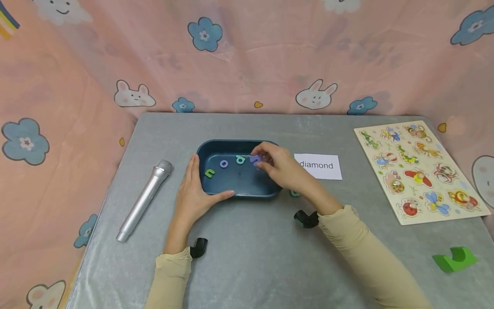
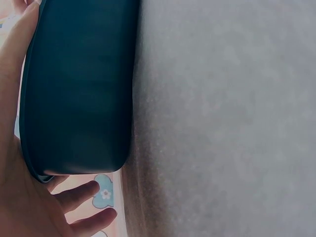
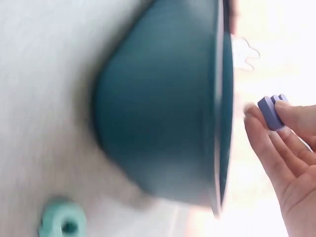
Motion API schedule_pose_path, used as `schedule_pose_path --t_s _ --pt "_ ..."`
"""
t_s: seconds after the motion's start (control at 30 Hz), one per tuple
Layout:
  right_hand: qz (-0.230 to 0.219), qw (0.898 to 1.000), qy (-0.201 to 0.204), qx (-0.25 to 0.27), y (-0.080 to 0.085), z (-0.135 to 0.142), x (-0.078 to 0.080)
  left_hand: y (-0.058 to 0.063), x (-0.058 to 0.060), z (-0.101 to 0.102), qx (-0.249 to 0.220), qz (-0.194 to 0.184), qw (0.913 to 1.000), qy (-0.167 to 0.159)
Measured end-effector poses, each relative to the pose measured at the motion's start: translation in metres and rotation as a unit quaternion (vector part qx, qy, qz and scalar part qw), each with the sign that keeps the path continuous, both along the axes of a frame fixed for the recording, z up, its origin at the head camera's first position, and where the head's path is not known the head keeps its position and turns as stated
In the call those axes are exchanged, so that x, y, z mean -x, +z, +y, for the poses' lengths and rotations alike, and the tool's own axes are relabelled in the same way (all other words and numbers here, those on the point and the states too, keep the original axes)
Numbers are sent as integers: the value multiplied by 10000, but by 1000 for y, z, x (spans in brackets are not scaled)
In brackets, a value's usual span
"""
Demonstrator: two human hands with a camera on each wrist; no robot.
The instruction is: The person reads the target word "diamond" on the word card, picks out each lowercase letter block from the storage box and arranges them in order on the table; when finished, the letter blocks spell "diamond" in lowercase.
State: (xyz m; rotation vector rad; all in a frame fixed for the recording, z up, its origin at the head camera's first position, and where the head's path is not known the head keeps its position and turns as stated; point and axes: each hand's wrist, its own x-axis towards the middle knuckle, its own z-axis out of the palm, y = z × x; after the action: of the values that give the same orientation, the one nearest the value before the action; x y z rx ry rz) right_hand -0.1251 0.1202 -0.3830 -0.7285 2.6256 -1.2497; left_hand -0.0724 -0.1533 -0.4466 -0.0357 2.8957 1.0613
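A dark blue tray (image 1: 247,191) lies on the table with several small letters in it: a green n (image 1: 209,173), a purple o (image 1: 224,164) and a teal letter (image 1: 240,159). My left hand (image 1: 193,195) rests against its near left corner, thumb along the front rim and spread, straight fingers by the left side. Above the tray's right part, my right hand (image 1: 279,165) pinches a purple letter (image 3: 271,112) between thumb and fingers; which letter is hard to tell. Outside the tray, a teal letter (image 3: 62,220) lies on the table, partly hidden by the right forearm in the head view.
To the left lies a silver microphone (image 1: 144,201). A white card (image 1: 324,166) reading "diamond" is right of the tray. Farther right are a wooden insect puzzle board (image 1: 422,171) and a green arched block (image 1: 455,259). A patterned pink curtain (image 1: 247,64) hangs behind the table.
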Motion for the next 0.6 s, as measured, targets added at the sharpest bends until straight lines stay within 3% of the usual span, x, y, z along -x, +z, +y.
schedule_pose_path --t_s 0.2,0.6 --pt "173 9998 -126 -46 9 34 -2 0 0 0 45 50 10000 14" --pt "354 9974 -568 -264 3 91 -12 -1 0 0 65 20 10000 9"
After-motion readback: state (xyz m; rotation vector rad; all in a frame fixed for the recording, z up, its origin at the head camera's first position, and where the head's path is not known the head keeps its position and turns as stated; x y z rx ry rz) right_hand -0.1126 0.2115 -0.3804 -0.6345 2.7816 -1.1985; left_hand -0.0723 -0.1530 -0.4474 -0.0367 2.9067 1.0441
